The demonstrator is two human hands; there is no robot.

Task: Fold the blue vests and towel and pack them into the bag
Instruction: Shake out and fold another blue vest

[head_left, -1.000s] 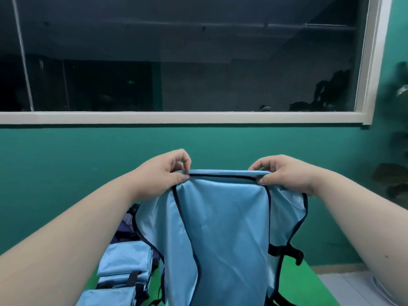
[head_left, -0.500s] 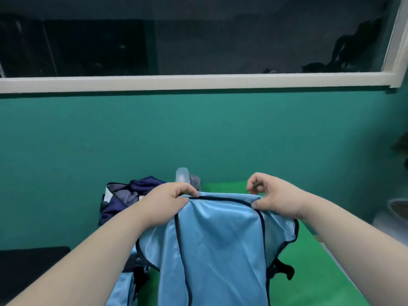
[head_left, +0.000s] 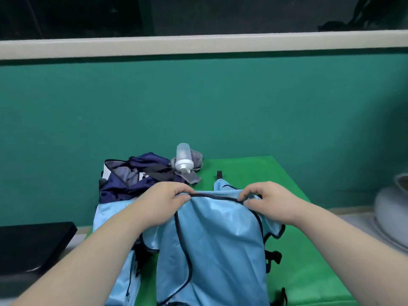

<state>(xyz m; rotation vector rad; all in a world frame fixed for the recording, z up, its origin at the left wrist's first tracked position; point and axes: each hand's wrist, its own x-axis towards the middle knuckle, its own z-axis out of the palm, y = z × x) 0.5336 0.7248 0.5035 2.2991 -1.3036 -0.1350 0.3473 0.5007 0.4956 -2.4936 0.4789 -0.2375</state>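
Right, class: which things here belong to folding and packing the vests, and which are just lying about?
Job in hand: blue vest, pinched by left hand and right hand; other blue vests; navy bag; grey cloth, perhaps the towel.
Lying about: white bottle; black flat object at left; pale round vessel at right.

Head view: worn on the head, looking forward and down
Faces: teal wall (head_left: 198, 107) beyond green table (head_left: 254, 173)
Nearness: close; left hand (head_left: 163, 204), right hand (head_left: 271, 204) on blue vest (head_left: 216, 239) mid-frame
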